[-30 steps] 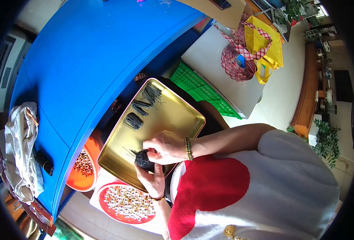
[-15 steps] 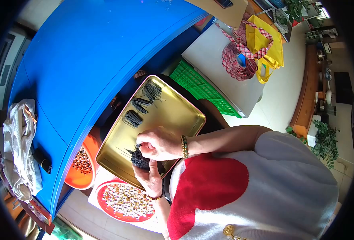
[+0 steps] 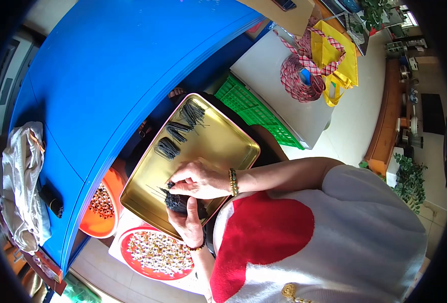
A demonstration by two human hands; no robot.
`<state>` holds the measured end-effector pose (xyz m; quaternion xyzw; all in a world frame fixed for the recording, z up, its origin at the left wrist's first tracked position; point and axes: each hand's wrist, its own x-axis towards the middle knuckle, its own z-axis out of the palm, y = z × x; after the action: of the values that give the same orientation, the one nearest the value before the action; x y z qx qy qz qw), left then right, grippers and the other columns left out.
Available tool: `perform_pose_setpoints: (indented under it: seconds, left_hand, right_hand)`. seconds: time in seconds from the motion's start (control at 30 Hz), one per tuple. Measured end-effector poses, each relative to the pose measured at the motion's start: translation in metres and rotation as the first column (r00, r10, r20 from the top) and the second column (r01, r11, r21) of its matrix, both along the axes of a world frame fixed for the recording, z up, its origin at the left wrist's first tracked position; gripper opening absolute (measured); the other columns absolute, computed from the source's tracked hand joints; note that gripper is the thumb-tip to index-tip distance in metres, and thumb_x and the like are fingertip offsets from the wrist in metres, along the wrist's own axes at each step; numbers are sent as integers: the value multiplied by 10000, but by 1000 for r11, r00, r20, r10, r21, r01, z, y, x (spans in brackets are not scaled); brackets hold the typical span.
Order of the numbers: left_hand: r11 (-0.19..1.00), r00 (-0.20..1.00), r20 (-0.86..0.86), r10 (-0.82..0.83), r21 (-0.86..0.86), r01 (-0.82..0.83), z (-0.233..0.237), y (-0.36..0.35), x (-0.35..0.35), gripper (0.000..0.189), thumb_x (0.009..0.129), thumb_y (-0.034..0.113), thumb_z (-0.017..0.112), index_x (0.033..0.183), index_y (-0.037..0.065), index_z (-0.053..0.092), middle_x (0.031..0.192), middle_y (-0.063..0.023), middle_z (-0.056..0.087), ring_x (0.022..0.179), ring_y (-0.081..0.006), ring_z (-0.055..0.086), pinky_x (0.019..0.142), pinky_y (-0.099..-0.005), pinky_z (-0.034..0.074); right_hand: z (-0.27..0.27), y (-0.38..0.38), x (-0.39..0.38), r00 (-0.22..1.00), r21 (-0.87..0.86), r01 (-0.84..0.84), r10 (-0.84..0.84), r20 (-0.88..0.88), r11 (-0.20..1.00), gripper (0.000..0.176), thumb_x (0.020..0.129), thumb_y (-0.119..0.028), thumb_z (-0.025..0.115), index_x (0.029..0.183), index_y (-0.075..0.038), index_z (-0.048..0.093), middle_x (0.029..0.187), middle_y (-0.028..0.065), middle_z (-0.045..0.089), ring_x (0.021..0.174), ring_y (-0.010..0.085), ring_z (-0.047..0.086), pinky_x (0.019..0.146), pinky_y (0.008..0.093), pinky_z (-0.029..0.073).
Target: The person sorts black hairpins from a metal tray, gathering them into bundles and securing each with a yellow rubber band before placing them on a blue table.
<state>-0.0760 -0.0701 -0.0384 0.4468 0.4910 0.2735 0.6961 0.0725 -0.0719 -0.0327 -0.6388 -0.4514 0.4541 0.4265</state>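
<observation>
Black strand bundle [image 3: 175, 203]: held over the lower part of the gold tray [image 3: 218, 146], supported by the hands rather than set down. Starting from the left, saw a pale cloth [image 3: 21, 187] and a dark pouch [image 3: 51, 201] near the edge of the blue table [image 3: 97, 86]. Next, lower down, saw an orange basin [image 3: 95, 230] containing dark and orange beads [image 3: 101, 203], then a red dish [image 3: 124, 250] spread with pale and gold-coloured beads [image 3: 158, 252]. Found three loose strand bunches [image 3: 167, 148] lying in a row along the tray's upper left side, well apart from the held bundle.

Saw the left hand [image 3: 187, 224] closed around the bundle's body, thumb along the right side. Saw the right hand [image 3: 201, 179] pinched narrow at the tufted end; could not tell how many strands were caught. Noted the latest change there: shifted slightly leftward over the past second, from fingers curled over the body to fingertips at the tuft. Judged from this that handling had moved to the tip, with steadying left to the other hand. Noticed no change in the number of loose bunches. Farther right, saw a green crate [image 3: 264, 118], a coil of checked strap [image 3: 294, 83] and a yellow bag [image 3: 352, 63].
</observation>
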Motion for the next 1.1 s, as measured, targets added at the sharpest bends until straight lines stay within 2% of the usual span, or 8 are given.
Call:
perform_pose_setpoints:
  seconds: [0.1,0.2,0.33,0.73,0.93,0.97,1.07,1.1]
  left_hand:
    - [1000,1000,2,31,4,-31,-3,1,-3,467,752,169,708,1109,-37,489,976,-74,576,843,-121,538,751,-237,443]
    - [998,999,3,52,25,-52,0,1,-1,445,738,179,723,1076,-32,524,946,-60,591,835,-114,542,751,-236,445]
    - [997,997,38,64,42,-66,-1,1,3,406,743,146,712,1067,-27,537,948,-46,594,815,-100,543,727,-228,442]
    - [991,996,-73,40,131,-31,-5,2,0,323,733,59,694,1008,-17,542,914,-25,578,781,-79,518,713,-220,439]
    - [993,988,-98,117,37,-114,-5,-5,9,194,707,30,657,884,-7,587,759,-31,593,688,-94,531,642,-220,431]
    - [996,991,-106,83,51,-78,7,-2,14,132,689,28,633,812,-6,598,691,-38,592,620,-105,529,591,-221,418]
    - [996,990,-107,93,23,-91,2,0,14,121,687,38,630,794,-9,597,680,-38,593,582,-110,523,576,-237,417]
    - [993,989,-84,118,-1,-119,3,1,15,94,690,38,626,764,-1,583,648,-40,585,580,-110,523,577,-241,417]
  right_hand:
    - [-6,1,-11,992,111,109,-101,-79,988,189,738,-191,632,787,-10,657,806,105,608,700,260,595,642,356,467]
    - [0,4,-14,993,113,115,-111,-36,987,127,738,-98,668,839,-23,656,816,39,591,706,118,564,562,249,463]
    - [6,6,-16,977,93,170,-156,-144,981,96,745,-92,658,809,-21,650,880,32,586,749,116,574,597,265,491]
    - [7,12,-26,953,294,302,-287,-94,907,56,738,-67,652,764,-19,641,871,40,602,844,166,565,733,287,460]
    - [24,35,-11,928,316,367,-318,-196,875,78,768,-82,630,814,-20,626,865,51,612,812,157,580,735,288,465]
    - [35,37,-5,930,177,318,-271,-248,932,114,830,-117,572,868,-12,593,867,60,612,815,151,590,735,292,472]
    - [27,41,-8,810,-2,260,-219,-543,966,165,895,-170,490,914,-16,543,834,67,594,790,145,587,724,291,478]
    - [26,46,-16,578,-88,328,-273,-769,941,197,936,-215,405,916,-33,478,755,44,542,664,108,540,626,259,469]
